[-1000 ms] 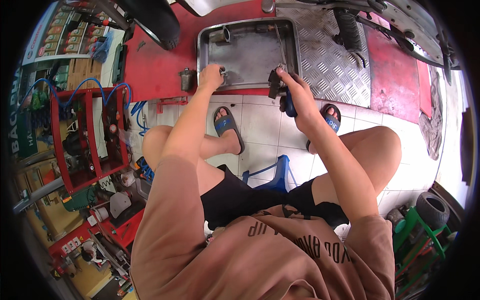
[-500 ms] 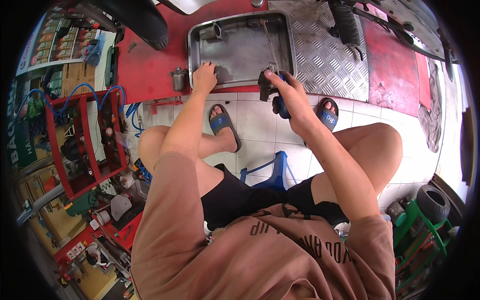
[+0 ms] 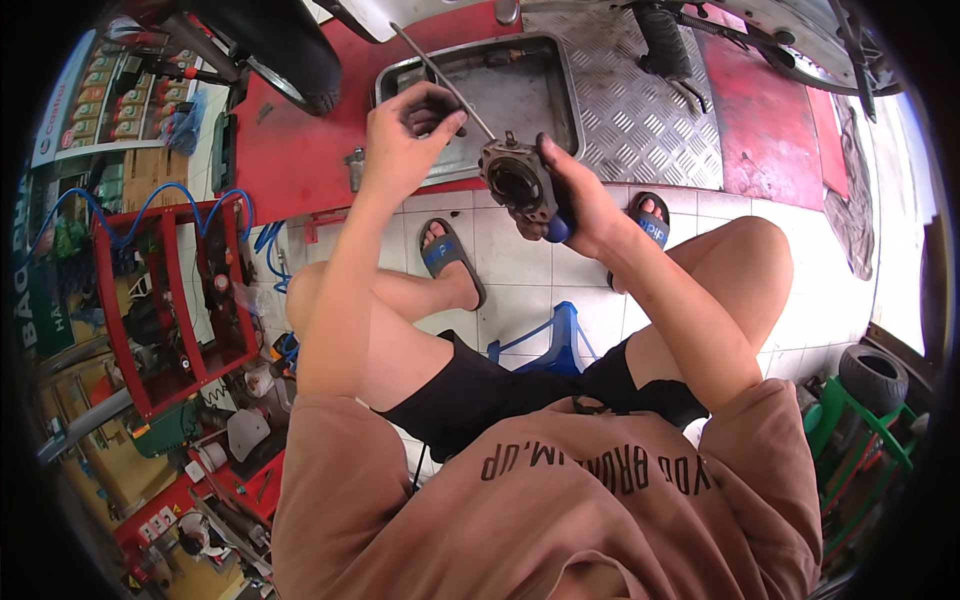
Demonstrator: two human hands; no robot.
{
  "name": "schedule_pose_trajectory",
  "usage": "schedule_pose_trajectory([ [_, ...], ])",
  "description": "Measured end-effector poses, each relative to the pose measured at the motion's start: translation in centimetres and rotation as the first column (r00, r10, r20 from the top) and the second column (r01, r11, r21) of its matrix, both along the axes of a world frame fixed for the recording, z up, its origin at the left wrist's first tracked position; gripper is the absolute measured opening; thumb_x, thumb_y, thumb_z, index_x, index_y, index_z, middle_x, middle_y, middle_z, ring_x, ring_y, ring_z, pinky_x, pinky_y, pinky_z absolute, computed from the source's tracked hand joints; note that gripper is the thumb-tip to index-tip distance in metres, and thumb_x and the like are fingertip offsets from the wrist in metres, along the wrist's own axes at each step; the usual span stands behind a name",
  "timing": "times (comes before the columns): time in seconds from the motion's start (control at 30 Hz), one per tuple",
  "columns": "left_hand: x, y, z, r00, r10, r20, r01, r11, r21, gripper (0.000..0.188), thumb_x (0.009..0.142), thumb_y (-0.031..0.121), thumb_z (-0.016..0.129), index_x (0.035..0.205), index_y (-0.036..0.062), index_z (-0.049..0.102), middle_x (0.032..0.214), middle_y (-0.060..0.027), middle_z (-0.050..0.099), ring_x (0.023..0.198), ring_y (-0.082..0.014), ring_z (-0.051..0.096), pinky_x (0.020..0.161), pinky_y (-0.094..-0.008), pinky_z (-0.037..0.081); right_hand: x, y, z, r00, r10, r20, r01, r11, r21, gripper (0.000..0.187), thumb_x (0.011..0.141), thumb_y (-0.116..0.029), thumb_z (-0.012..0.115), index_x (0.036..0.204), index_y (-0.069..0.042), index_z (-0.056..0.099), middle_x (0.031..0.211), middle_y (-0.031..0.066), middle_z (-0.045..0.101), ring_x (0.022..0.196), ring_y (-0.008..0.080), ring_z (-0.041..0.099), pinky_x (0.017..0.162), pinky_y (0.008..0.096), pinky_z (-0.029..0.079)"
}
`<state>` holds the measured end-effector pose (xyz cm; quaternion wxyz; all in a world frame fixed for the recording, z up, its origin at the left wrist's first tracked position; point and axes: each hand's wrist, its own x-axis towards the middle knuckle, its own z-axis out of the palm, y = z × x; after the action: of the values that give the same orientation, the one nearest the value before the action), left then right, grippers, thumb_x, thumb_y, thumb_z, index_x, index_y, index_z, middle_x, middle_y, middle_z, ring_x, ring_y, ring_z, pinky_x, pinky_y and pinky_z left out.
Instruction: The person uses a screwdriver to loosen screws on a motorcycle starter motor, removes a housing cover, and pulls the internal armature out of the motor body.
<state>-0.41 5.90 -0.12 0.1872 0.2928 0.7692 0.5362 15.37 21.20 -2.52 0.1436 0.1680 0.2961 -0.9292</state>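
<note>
Screwdriver (image 3: 559,232) and metal engine casting (image 3: 516,180) sit together in our right hand (image 3: 582,195), its thumb along the casting's right edge and its fingers clamped on both. We have the casting in front of the near rim of the steel tray (image 3: 577,110), its round opening turned toward us. The blue handle lies against our palm, and the long steel shaft slants from the casting's far edge up and left across the tray. Our left hand (image 3: 402,145) is just beside that shaft, fingers curled and thumb tip close to them; we cannot tell whether they pinch anything or touch the shaft. Within the tray, a small fitting (image 3: 515,55) lies near the far wall. Left of the tray, a metal canister (image 3: 355,168) stands on the red platform (image 3: 290,160), partly hidden by our left hand; to the right lies a tread-plate panel (image 3: 650,130).
</note>
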Motion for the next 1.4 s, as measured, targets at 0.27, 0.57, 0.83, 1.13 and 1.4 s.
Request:
schedule_pose_trajectory([
  [0.27, 2.4, -0.3, 4.5, 0.985, 0.023, -0.172, -0.025, 1.0, -0.01, 0.016, 0.078, -0.002, 0.071, 0.092, -0.0047, 0.064, 0.08, -0.0065, 0.067, 0.068, -0.0099, 0.059, 0.063, -0.0234, 0.05, 1.2, 1.2, -0.5, 0.974, 0.075, -0.215, -0.095, 0.992, -0.084, 0.086, 0.085, -0.075, 0.039, 0.125, 0.0, 0.053, 0.09, 0.0138, 0.063, 0.05, 0.0185, 0.048, 0.045, 0.0302, 0.035],
  [0.57, 4.6, -0.2, 5.7, 0.941, 0.049, -0.334, 0.028, 0.975, 0.221, 0.017, 0.075, -0.005, 0.071, 0.092, -0.001, 0.069, 0.083, -0.008, 0.068, 0.071, -0.0142, 0.065, 0.064, -0.0261, 0.053, 1.1, 0.2, 0.0, 0.986, 0.011, -0.164, -0.035, 0.989, -0.143, 0.089, 0.085, -0.077, 0.038, 0.126, 0.001, 0.053, 0.089, 0.0154, 0.063, 0.053, 0.0206, 0.051, 0.044, 0.0299, 0.036],
  [0.83, 4.8, 0.3, 5.5, 0.87, 0.011, -0.493, 0.105, 0.973, 0.208, 0.02, 0.072, -0.003, 0.073, 0.091, 0.0027, 0.073, 0.082, -0.0095, 0.069, 0.068, -0.0188, 0.065, 0.063, -0.0272, 0.051, 0.7, -0.5, 0.6, 0.993, 0.008, -0.119, -0.01, 1.0, -0.019, 0.087, 0.085, -0.076, 0.04, 0.124, 0.001, 0.053, 0.089, 0.015, 0.063, 0.055, 0.0208, 0.053, 0.043, 0.0304, 0.037],
  [1.13, 5.4, 0.4, 5.7, 0.931, -0.053, -0.362, 0.083, 0.994, 0.067, 0.017, 0.079, -0.004, 0.07, 0.096, -0.0034, 0.071, 0.09, -0.008, 0.072, 0.081, -0.0112, 0.065, 0.073, -0.0234, 0.05, 0.9, -0.1, 0.0, 0.983, 0.036, -0.178, -0.045, 0.998, -0.05, 0.08, 0.086, -0.075, 0.038, 0.114, -0.003, 0.057, 0.086, 0.0149, 0.064, 0.061, 0.0231, 0.058, 0.046, 0.032, 0.04],
  [1.4, 5.5, 0.6, 5.4, 0.902, -0.091, -0.422, 0.126, 0.99, 0.057, 0.018, 0.078, -0.004, 0.069, 0.096, -0.0023, 0.071, 0.09, -0.0095, 0.072, 0.079, -0.0132, 0.066, 0.072, -0.0244, 0.05, 1.0, 0.0, 0.6, 0.989, 0.009, -0.146, -0.008, 1.0, 0.007, 0.078, 0.089, -0.073, 0.034, 0.111, -0.003, 0.058, 0.083, 0.0142, 0.063, 0.059, 0.0227, 0.057, 0.047, 0.032, 0.041],
])
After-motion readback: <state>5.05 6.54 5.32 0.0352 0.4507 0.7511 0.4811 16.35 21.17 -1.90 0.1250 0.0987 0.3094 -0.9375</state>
